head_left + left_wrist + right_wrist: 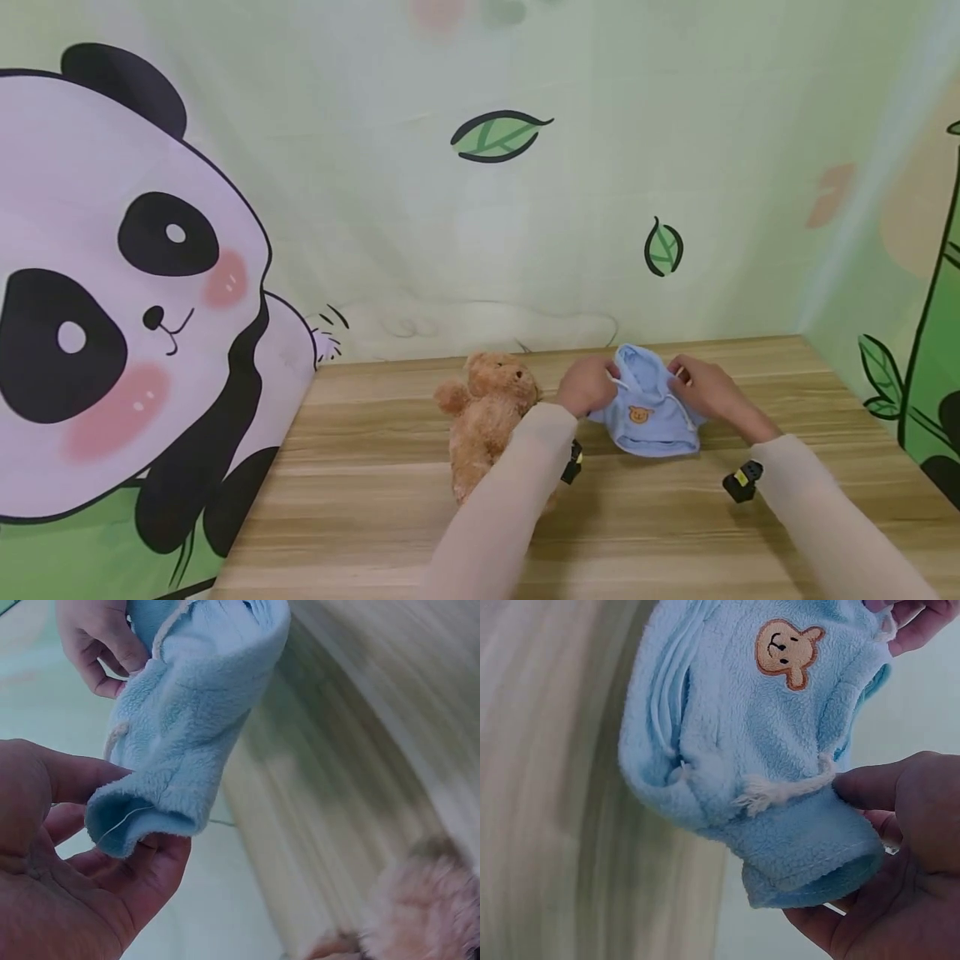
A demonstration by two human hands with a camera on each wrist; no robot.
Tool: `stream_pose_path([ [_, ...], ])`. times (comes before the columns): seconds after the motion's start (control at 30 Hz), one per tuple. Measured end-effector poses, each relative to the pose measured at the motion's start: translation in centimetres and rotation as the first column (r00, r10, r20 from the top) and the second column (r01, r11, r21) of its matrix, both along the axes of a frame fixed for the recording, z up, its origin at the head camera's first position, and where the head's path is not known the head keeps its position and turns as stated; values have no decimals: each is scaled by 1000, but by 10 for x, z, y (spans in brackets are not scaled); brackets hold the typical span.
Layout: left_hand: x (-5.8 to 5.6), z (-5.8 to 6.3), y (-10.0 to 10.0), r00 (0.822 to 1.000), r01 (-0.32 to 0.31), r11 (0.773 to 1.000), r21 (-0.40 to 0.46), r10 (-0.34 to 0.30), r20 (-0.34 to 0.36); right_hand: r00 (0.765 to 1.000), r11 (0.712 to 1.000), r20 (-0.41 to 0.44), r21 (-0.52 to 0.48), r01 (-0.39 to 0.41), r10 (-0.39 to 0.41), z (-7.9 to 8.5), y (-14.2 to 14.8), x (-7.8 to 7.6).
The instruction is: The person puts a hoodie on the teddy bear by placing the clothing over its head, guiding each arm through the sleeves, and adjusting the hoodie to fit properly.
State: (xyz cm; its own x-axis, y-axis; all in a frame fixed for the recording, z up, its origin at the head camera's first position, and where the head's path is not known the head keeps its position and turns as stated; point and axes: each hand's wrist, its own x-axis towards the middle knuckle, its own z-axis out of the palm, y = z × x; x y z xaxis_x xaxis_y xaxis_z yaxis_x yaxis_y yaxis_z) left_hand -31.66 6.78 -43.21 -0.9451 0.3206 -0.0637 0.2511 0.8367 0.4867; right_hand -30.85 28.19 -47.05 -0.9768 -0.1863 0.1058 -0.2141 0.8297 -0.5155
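A small light-blue fleece hoodie (652,425) with a bear-face patch (786,652) and white drawstrings is held up just over the table. My left hand (588,386) pinches it at the shoulder beside the hood, and in the left wrist view the left hand (82,862) is around a short sleeve (161,802). On the opposite side my right hand (705,386) grips the other shoulder; in the right wrist view the right hand (907,855) has its thumb by a drawstring (780,791). A brown teddy bear (480,433) lies left of the hoodie, partly hidden by my left forearm.
The wooden table (360,467) reaches back to a pale green cloth backdrop (375,208) printed with a panda (187,333) and leaves. A black wrist device (742,482) sits below my right cuff.
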Motion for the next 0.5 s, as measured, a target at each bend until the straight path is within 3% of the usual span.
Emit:
stream_pose_path([
  [0.2, 6, 19, -9, 997, 75, 997, 6, -75, 1, 999, 1000, -35, -25, 0, -1, 14, -3, 7],
  [0.33, 11, 34, -16, 994, 106, 993, 58, -106, 10, 998, 999, -67, -40, -9, 7, 26, -8, 13],
  [0.5, 16, 50, -27, 988, 155, 987, 41, -155, -6, 993, 999, -119, -37, -28, 23, 40, -15, 18],
])
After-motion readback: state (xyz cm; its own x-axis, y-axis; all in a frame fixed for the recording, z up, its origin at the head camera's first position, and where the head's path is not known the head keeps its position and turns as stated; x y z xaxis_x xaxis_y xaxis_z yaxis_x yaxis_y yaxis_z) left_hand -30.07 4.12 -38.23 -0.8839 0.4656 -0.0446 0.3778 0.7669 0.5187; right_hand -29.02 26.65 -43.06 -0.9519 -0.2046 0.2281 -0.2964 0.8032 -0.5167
